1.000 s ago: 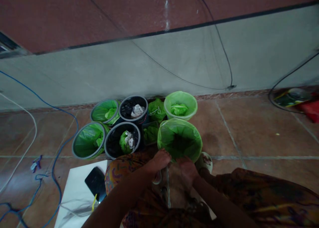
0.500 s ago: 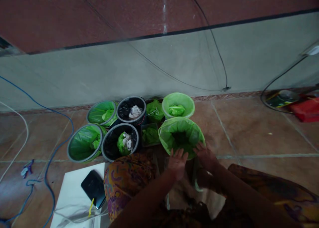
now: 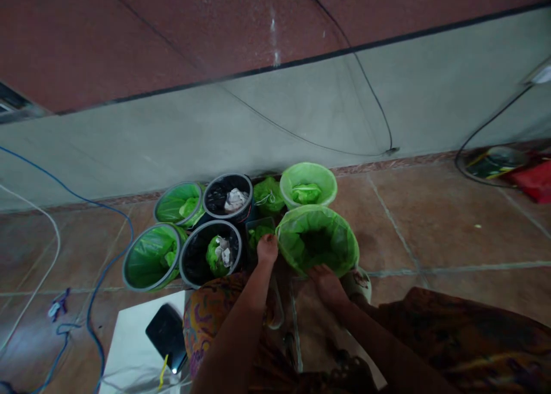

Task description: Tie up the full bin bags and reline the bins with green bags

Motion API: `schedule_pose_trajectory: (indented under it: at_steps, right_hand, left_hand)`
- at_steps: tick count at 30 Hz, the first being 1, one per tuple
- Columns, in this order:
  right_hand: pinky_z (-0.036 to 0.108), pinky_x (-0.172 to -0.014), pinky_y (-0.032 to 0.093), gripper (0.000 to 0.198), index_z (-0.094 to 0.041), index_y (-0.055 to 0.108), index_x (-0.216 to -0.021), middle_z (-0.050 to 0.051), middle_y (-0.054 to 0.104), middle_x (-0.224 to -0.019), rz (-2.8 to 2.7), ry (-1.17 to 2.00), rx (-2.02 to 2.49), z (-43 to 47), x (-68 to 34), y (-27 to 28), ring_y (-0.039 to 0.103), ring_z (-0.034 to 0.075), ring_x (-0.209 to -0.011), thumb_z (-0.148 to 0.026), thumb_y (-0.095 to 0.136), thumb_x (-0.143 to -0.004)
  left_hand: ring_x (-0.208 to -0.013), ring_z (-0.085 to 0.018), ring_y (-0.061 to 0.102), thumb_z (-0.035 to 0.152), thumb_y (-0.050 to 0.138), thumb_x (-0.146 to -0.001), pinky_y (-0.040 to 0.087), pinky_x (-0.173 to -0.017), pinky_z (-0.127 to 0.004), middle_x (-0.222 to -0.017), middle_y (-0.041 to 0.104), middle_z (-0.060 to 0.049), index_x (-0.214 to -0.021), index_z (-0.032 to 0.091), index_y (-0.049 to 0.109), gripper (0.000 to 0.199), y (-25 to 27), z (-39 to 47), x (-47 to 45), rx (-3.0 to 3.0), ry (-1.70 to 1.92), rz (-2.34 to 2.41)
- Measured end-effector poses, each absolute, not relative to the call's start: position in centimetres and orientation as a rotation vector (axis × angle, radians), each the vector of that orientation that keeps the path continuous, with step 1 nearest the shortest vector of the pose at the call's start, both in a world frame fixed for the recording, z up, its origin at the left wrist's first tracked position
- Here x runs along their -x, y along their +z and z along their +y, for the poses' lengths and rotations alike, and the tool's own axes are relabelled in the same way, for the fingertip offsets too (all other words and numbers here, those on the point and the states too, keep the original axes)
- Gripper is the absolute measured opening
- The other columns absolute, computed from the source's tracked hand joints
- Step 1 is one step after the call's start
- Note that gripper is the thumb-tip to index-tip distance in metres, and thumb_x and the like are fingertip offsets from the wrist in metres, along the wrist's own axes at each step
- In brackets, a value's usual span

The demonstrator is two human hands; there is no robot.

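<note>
The front wastebasket [image 3: 349, 226] has a green bag liner [image 3: 297, 242] spread over its rim, and its inside is dark. At its left edge is my left hand [image 3: 267, 248], fingers curled closed, in front of a clear rectangular container [image 3: 260, 224] with green plastic in it. What those fingers grip is hidden. My right hand [image 3: 328, 288] is at the near rim, its fingers closed over the lined edge. Behind stands another light-green basket [image 3: 329, 190] with a crumpled green bag [image 3: 306, 193] inside.
To the left are several lined grey-rimmed bins [image 3: 150, 256] and a tied green bag [image 3: 267, 194]. A white box [image 3: 129, 336] bears a dark device [image 3: 166, 331]. A blue cable [image 3: 101, 288] crosses the floor. Red and dark items [image 3: 534, 181] lie far right by the wall [image 3: 172, 147].
My left hand has moved left and up from the front rim to the wastebasket's left edge, its fingers now curled. My right hand has slid left and down along the near rim.
</note>
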State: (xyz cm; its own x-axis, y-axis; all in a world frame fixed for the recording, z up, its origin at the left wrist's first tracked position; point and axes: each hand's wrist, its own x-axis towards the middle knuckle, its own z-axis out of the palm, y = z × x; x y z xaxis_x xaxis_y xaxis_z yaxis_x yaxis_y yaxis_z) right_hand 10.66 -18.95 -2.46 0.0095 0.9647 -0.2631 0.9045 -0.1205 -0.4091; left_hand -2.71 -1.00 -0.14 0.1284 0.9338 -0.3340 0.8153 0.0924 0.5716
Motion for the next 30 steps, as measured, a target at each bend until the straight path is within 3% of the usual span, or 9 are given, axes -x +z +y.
schedule_pose_trajectory:
  at_steps: [5,12,14,19,23,30]
  right_hand:
    - [0.036,-0.094,0.043,0.03,-0.016,0.076,-0.107,0.011,0.073,-0.108,-2.026,0.698,2.24,-19.7,-10.9,-4.1,0.06,0.025,-0.104,-0.009,0.049,-0.095]
    - [0.038,-0.092,0.044,0.026,-0.016,0.075,-0.105,0.013,0.072,-0.109,-2.071,0.711,2.279,-19.3,-10.5,-4.2,0.06,0.027,-0.105,-0.011,0.052,-0.094]
    - [0.038,-0.094,0.045,0.028,-0.015,0.075,-0.106,0.014,0.072,-0.11,-2.031,0.776,2.253,-19.2,-10.7,-3.8,0.061,0.028,-0.105,-0.009,0.052,-0.091]
    - [0.035,-0.098,0.051,0.033,-0.016,0.07,-0.124,0.012,0.072,-0.121,-1.704,0.808,1.991,-17.7,-12.3,-1.7,0.067,0.023,-0.109,-0.02,0.053,-0.095]
    - [0.033,-0.093,0.055,0.033,-0.017,0.073,-0.113,0.011,0.075,-0.113,-1.498,0.597,1.912,-13.4,-14.9,0.3,0.071,0.021,-0.101,-0.028,0.044,-0.103]
    - [0.029,-0.096,0.051,0.032,-0.017,0.074,-0.113,0.01,0.073,-0.115,-1.699,0.427,1.986,-2.3,-18.2,2.5,0.069,0.02,-0.105,-0.022,0.044,-0.104]
  left_hand:
    - [-0.091,-0.018,0.075,0.022,0.061,-0.095,0.053,-0.08,-0.025,-0.099,0.08,-0.009,-0.109,0.015,0.074,0.02,0.2,-1.0,1.0,-1.756,0.235,1.763]
    - [-0.107,-0.021,0.072,0.025,0.053,-0.1,0.051,-0.089,-0.028,-0.111,0.077,-0.009,-0.1,0.02,0.076,0.024,0.6,-3.2,0.0,-2.256,-0.164,1.471]
    - [-0.11,-0.022,0.071,0.032,0.054,-0.101,0.051,-0.091,-0.028,-0.115,0.076,-0.01,-0.106,0.02,0.076,0.025,0.7,-3.3,-0.1,-2.275,-0.19,1.438]
    - [-0.108,-0.023,0.07,0.036,0.05,-0.103,0.05,-0.095,-0.03,-0.113,0.076,-0.012,-0.117,0.018,0.073,0.033,1.6,-2.7,-0.2,-2.206,0.083,1.642]
    - [-0.11,-0.023,0.068,0.025,0.051,-0.1,0.049,-0.098,-0.032,-0.116,0.073,-0.011,-0.118,0.019,0.074,0.03,1.7,-2.2,-0.5,-2.165,0.251,1.71]
    - [-0.114,-0.024,0.065,0.02,0.051,-0.099,0.05,-0.101,-0.033,-0.123,0.07,-0.012,-0.128,0.018,0.069,0.035,-0.4,-1.7,-1.3,-2.123,0.308,1.674]
